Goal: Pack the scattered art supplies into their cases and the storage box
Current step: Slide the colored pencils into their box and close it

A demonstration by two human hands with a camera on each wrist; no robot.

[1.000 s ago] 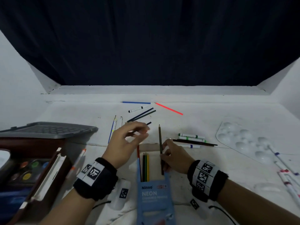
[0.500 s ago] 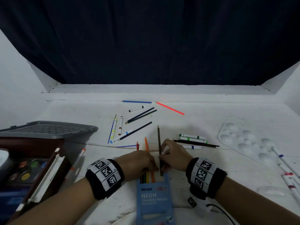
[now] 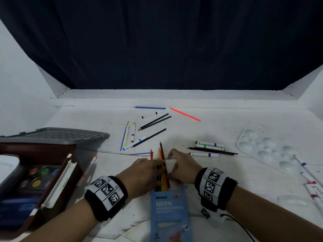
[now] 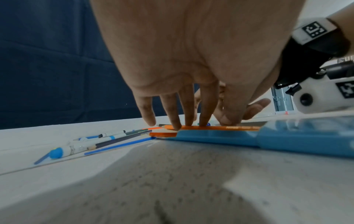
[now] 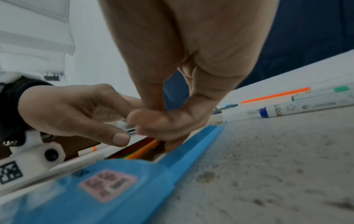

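**Pencils part-way into the Ninso box**

Blue pencil box (image 3: pixel 170 209) reads "Ninso" and "NEON". Several pencils (image 3: pixel 161 165) stick out of its open end. Left hand (image 3: pixel 139 175) presses them with straight fingers; right hand (image 3: pixel 181 169) pinches the brown pencil (image 3: pixel 162 151).

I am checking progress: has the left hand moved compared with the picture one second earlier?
Yes. The left hand came down from the loose pencils toward the person and now rests its fingers on the pencils at the mouth of the blue pencil case.
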